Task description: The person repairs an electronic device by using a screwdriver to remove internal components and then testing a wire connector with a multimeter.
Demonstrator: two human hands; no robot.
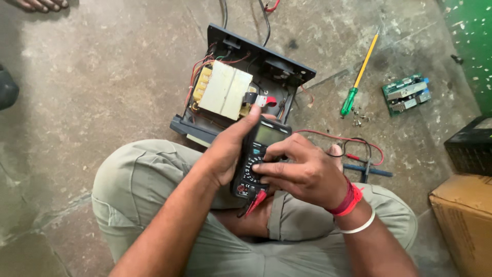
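My left hand (230, 149) grips a black digital multimeter (266, 136) from its left side, thumb along the top edge by the screen. My right hand (302, 169) rests on the meter's front, fingers pinching the round dial. Red and black probe leads (353, 141) plug into the meter's bottom and loop away to the right on the floor. Just beyond the meter lies an opened black electrical case (266, 61) with a cream-wrapped transformer (225, 90) and coloured wires inside. I sit cross-legged in olive trousers.
A yellow-shafted, green-handled screwdriver (359, 77) and several small screws lie on the concrete floor to the right, beside a green circuit board (406, 93). A cardboard box (464, 220) and a black box (471, 149) stand at the right edge. Another person's toes (38, 4) show top left.
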